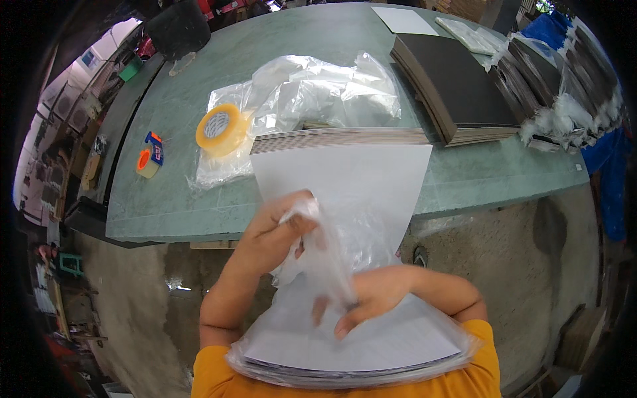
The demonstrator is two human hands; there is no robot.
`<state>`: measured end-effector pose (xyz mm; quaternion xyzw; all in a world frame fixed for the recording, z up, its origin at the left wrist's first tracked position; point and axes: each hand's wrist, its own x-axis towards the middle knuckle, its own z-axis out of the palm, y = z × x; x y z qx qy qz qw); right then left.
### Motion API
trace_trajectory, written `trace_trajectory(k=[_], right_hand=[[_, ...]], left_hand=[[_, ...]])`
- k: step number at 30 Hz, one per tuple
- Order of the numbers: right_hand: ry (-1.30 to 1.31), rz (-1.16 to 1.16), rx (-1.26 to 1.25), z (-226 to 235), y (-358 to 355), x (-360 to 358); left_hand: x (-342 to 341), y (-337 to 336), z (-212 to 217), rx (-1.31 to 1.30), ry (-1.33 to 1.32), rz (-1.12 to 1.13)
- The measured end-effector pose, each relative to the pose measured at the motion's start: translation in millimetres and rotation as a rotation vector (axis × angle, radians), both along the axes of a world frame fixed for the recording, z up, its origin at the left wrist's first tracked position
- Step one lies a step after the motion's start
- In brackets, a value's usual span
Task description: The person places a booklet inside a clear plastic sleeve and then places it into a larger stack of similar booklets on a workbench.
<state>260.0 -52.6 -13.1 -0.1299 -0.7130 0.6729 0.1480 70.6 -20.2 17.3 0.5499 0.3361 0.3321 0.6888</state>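
Note:
A stack of white-faced boards [345,162] slopes from the table edge toward my body, its far end bare. Clear plastic bag film [361,245] lies bunched across its middle and wraps the near end against my orange shirt. My left hand [275,232] is closed on a gathered part of the film above the stack's left side. Lower and to the right, my right hand [378,292] reaches across the boards, its fingers curled at the film and slightly blurred. A twisted strip of film stretches between both hands.
On the green table [464,182] lie crumpled clear plastic [318,86], a tape roll [219,129] and a small tape dispenser [151,156]. A black-topped board stack [458,83] stands at right, beside plastic-wrapped bundles [531,76]. A black bin [178,30] is at far left.

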Motion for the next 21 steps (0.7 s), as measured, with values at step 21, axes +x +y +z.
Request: trace_trajectory(k=[21], right_hand=[[-0.761,-0.898,0.610,35,4,62]], left_hand=[[-55,-20,-81,0.771,1.228,-0.937]])
